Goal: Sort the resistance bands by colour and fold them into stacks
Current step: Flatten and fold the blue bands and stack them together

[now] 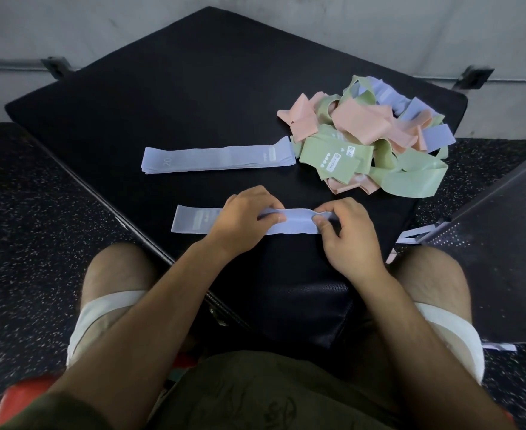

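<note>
Now I see the lavender band point(297, 223) at the near corner of the mat point(193, 103), left hand point(243, 215) pinching its middle, right hand point(345, 234) its end.

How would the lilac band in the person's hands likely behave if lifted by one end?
Probably floppy: the lilac band puckers where the right hand pinches it. Likely light: it lies thin and flat on the black pad. Unlikely to roll.
</note>
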